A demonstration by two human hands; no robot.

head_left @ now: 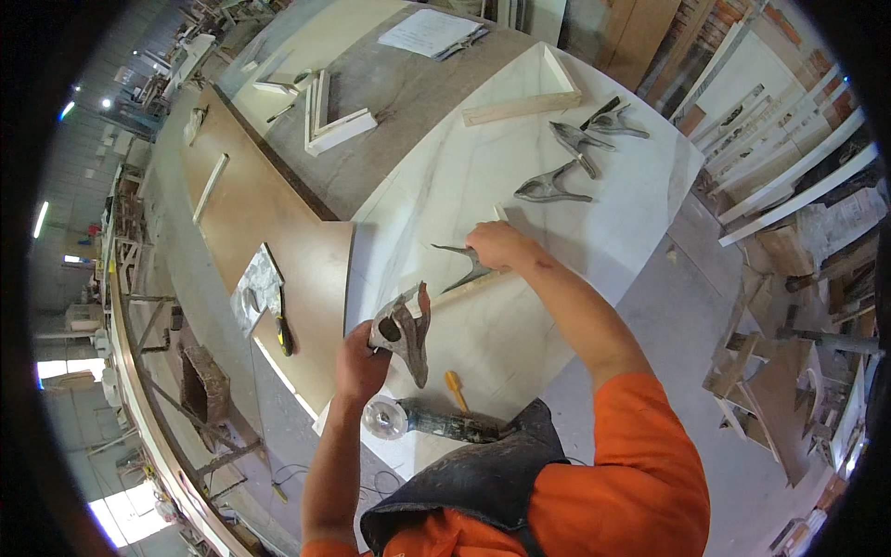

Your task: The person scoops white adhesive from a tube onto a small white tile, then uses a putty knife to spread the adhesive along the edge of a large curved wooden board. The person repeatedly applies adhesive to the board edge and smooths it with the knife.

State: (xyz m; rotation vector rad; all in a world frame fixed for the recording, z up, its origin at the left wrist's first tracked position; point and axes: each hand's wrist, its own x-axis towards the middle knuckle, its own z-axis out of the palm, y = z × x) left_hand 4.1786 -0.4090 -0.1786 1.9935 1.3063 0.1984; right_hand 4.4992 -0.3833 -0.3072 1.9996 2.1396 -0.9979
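Observation:
My left hand (360,369) is closed around a grey metal spring clamp (406,342), raised over the near left of a white marble-patterned slab (408,200). Farther right, my right hand (502,247) is closed on a second spring clamp (464,266), whose two prongs stick out to the left. That clamp is at a pale strip piece (471,291) lying on the slab; my fingers hide where they meet. Several more spring clamps, one of them nearest (551,185), lie beyond my right hand. An L-shaped pale piece (522,107) rests near the slab's far edge.
An angle grinder (455,423) and a yellow-handled tool (456,390) lie close to my body. At left, a brown board (241,200) carries a marble-patterned offcut (258,283) and a utility knife (283,336). Angled strips (336,132) and papers (429,32) lie farther off. Scrap (756,390) is piled at right.

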